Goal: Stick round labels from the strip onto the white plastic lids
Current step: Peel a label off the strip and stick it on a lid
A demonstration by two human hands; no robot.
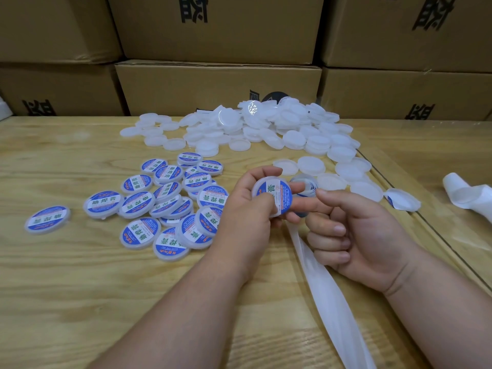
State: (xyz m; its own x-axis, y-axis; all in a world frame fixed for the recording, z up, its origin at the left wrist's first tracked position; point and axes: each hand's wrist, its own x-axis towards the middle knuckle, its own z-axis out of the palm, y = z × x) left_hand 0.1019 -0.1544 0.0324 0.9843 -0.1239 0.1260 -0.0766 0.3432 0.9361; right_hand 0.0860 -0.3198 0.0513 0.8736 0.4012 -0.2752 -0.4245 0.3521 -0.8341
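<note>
Pinching a labelled lid [273,195] — left hand [246,209]; right hand [354,233] curled round the strip [323,288].

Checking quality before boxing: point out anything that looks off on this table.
One lid at the right, apart from both piles, has its label only partly on, folded over the edge. The backing strip trails off the near table edge.

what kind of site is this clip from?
Most likely a stockroom or small packing workshop. Stacked printed cardboard cartons line the back of a wooden worktable. On the table, a heap of unlabelled white lids sits beside a batch of blue-labelled lids, which points to manual labelling piecework.
</note>
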